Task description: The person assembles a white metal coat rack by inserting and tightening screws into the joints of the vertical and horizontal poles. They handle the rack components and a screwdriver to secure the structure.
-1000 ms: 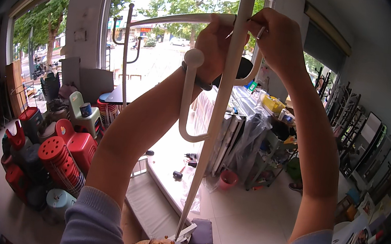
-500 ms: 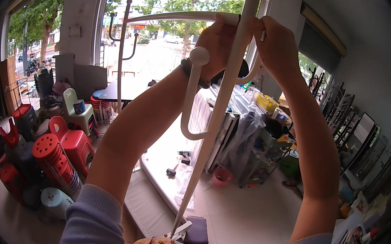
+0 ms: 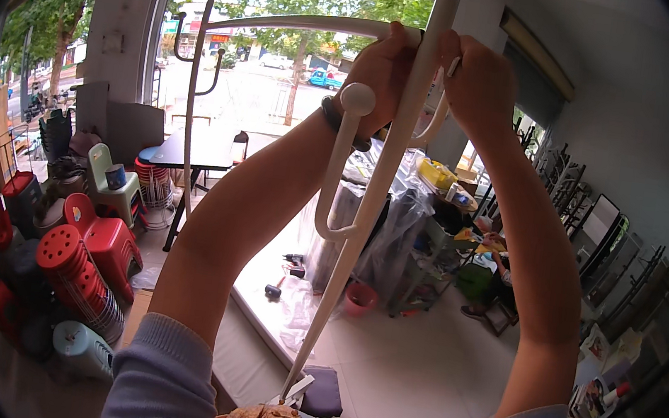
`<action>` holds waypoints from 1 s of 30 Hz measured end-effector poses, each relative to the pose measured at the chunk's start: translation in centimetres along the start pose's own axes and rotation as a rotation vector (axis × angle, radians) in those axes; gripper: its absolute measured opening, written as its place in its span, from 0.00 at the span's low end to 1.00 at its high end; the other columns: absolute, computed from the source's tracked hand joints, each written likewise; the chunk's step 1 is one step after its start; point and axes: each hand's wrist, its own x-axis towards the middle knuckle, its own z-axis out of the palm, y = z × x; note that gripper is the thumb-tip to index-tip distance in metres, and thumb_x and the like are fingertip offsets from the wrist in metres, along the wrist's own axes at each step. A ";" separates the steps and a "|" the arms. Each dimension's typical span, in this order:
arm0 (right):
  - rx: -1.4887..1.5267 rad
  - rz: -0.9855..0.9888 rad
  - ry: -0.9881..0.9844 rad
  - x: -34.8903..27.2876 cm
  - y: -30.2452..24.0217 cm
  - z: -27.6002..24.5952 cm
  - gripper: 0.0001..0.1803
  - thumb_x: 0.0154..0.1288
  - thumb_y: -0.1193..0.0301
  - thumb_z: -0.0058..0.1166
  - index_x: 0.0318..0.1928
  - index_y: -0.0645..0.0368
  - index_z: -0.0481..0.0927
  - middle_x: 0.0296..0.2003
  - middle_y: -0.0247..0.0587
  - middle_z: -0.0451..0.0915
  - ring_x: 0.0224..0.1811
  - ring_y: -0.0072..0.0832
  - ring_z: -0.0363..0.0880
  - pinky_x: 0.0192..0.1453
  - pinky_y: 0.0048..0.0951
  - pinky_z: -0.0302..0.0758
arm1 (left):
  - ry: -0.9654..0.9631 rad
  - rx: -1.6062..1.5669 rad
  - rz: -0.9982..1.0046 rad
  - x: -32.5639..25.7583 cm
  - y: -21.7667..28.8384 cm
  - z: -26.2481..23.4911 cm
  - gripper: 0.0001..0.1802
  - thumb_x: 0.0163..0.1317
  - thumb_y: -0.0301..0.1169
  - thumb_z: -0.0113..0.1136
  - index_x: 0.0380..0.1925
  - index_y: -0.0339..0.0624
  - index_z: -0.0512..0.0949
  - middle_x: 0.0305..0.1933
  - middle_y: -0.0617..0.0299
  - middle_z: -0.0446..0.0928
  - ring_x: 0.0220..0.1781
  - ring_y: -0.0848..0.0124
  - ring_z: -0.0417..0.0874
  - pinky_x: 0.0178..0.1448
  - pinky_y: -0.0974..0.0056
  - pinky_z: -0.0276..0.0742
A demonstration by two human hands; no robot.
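Observation:
A white coat rack post (image 3: 393, 145) rises in front of me, slightly tilted, with a U-shaped hook (image 3: 325, 200) ending in a round ball. A pale curved crossbar (image 3: 307, 23) runs from its upper part to a second hooked post (image 3: 192, 100) at the left. My left hand (image 3: 381, 68) is closed around the crossbar's end, close to the post and partly behind it. On the post's other side, my right hand (image 3: 480, 81) has its fingers pinched together. A small silvery piece shows at those fingers; I cannot tell whether it is a tool or a ring.
Stacked red stools (image 3: 84, 278) and a pale green chair (image 3: 113, 178) stand at the left. A white slab (image 3: 255, 308) bears a dark-headed mallet (image 3: 273, 292). Beyond are a pink bucket (image 3: 360, 298), a loaded cart (image 3: 426, 279) and a person sitting low (image 3: 501, 284). Racks line the right wall.
The view has turned a little to the right, so the room sits further left. Both hands stay at the crossbar joint. More of the seated person now shows at the right.

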 end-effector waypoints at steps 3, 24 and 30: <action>0.139 0.161 -0.100 0.5 0.5 -0.2 0.16 0.62 0.59 0.55 0.35 0.62 0.78 0.20 0.42 0.78 0.22 0.33 0.79 0.32 0.29 0.73 | 0.031 -0.027 -0.048 0.1 -0.2 -0.3 0.22 0.69 0.48 0.42 0.39 0.38 0.72 0.39 0.57 0.77 0.42 0.67 0.77 0.50 0.61 0.71; 0.355 0.228 -0.090 -0.4 -1.0 -1.4 0.13 0.65 0.63 0.48 0.35 0.61 0.77 0.25 0.47 0.80 0.32 0.44 0.80 0.37 0.39 0.75 | 0.093 -0.046 -0.032 -0.3 0.0 0.6 0.19 0.70 0.45 0.41 0.41 0.39 0.70 0.38 0.56 0.77 0.42 0.65 0.78 0.52 0.60 0.71; 0.269 0.134 0.020 0.4 -1.2 -0.8 0.14 0.63 0.63 0.50 0.37 0.63 0.75 0.29 0.50 0.80 0.35 0.43 0.81 0.39 0.39 0.75 | 0.060 -0.041 -0.010 -0.2 0.1 0.5 0.21 0.70 0.46 0.41 0.41 0.37 0.70 0.37 0.54 0.78 0.41 0.64 0.79 0.50 0.60 0.72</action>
